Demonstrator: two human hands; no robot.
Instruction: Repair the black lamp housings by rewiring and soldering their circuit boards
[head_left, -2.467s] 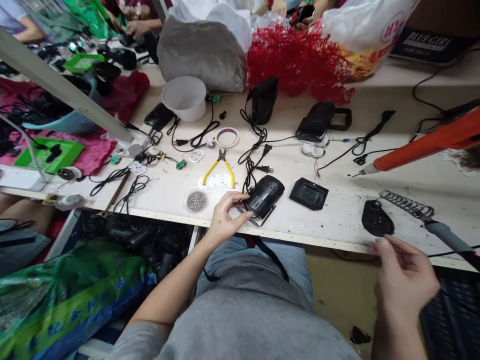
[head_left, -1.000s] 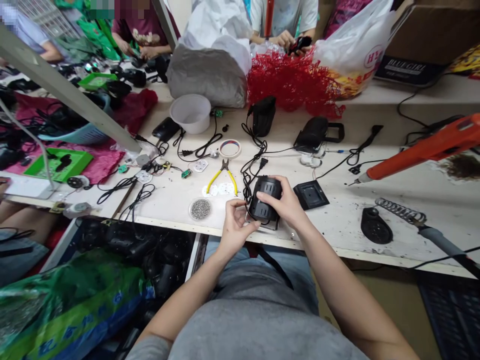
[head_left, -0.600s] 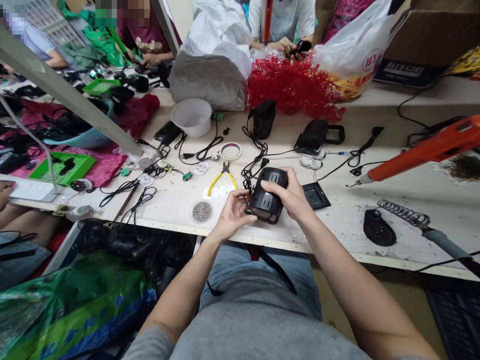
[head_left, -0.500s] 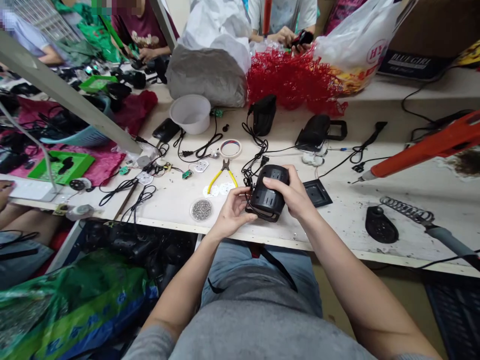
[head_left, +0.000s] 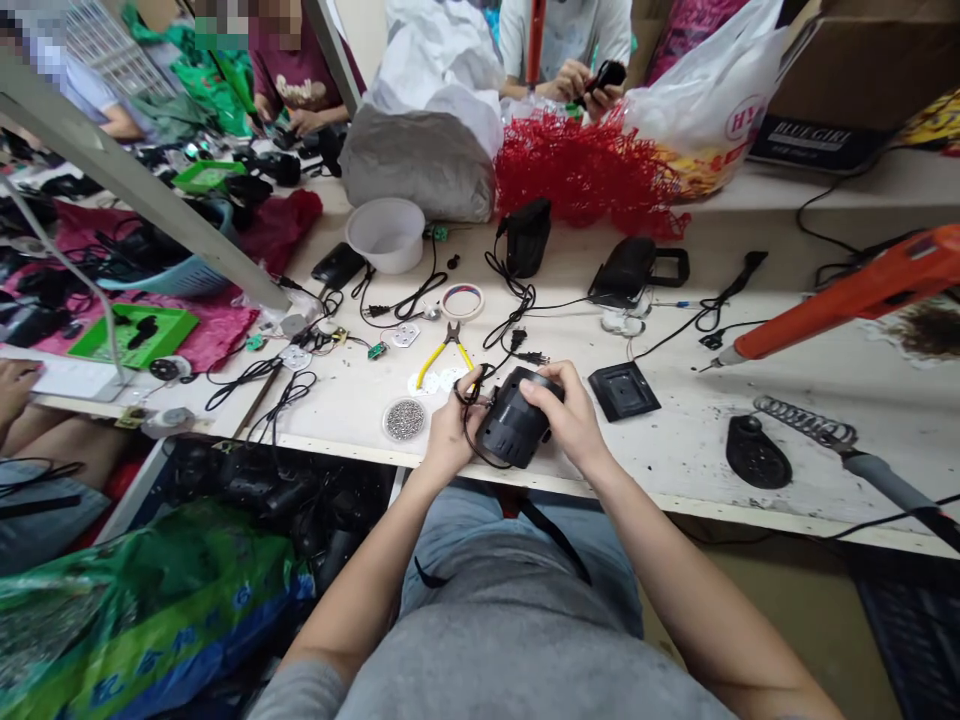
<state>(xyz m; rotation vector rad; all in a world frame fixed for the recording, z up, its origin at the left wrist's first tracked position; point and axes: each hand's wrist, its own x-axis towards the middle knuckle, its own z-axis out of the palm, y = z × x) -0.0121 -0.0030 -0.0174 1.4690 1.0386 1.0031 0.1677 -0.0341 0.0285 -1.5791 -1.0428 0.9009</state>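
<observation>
Right hand grips black cylindrical plastic housing over white surface's near edge; left hand curls round thin black cord, pinch unclear. Shell seems assembled; square black plastic plate unattached.

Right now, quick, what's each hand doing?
Left hand: fingers curled, touching black cord; firm grip can't be told.
Right hand: closed, holding black housing.
</observation>
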